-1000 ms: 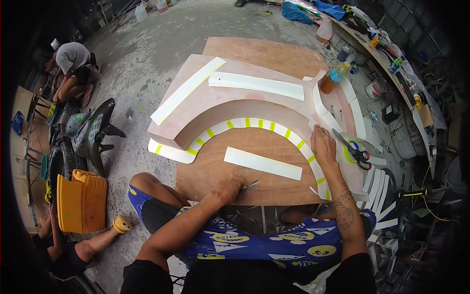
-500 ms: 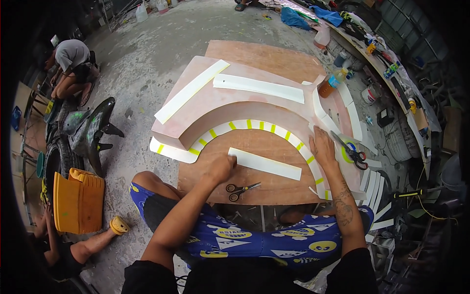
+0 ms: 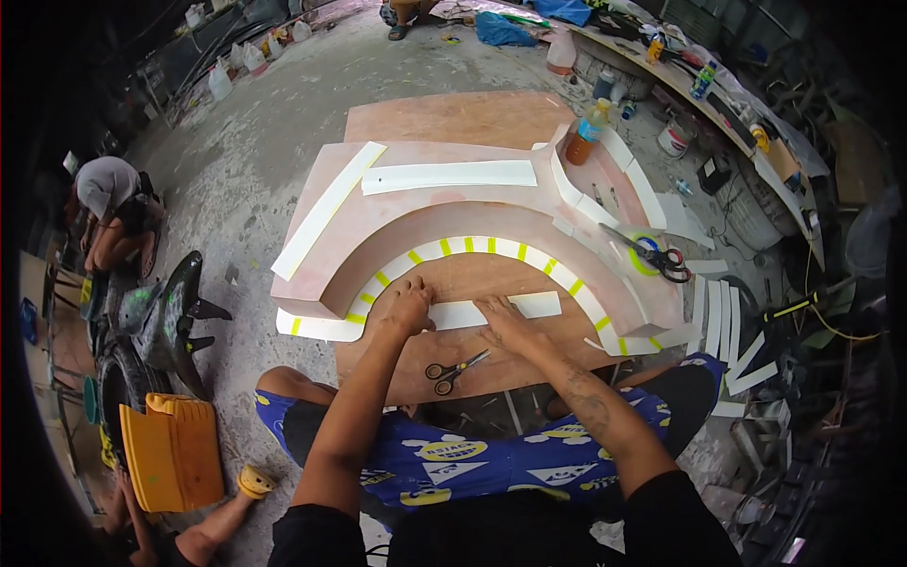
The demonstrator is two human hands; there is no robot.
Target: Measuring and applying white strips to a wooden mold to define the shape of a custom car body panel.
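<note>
A straight white strip (image 3: 536, 304) lies on the plywood board (image 3: 408, 363) inside the arch of a pale pink fender-shaped form (image 3: 450, 210). At the strip's left end, my left hand (image 3: 408, 309) is closed on it, fingertips partly hidden. My right hand (image 3: 507, 323) rests across its middle with the fingers stretched out. Scissors with black handles (image 3: 446, 377) lie just below the hands. Along the arch's inner edge runs a curved white strip (image 3: 431, 250) crossed by several yellow tape pieces (image 3: 491, 245). Two more white strips (image 3: 453, 177) lie on top of the form.
On the form's right stand a bottle of brown liquid (image 3: 586, 135), large scissors (image 3: 669, 265) and a green tape roll (image 3: 643, 248). Several white strips (image 3: 715, 321) lie right of it. Motorcycle parts (image 3: 156, 321), a yellow crate (image 3: 179, 454) and other people (image 3: 109, 189) are at left.
My right hand has come off the form's right side onto the straight strip. My left hand has shifted slightly up and left with the strip's end. The view has turned a little.
</note>
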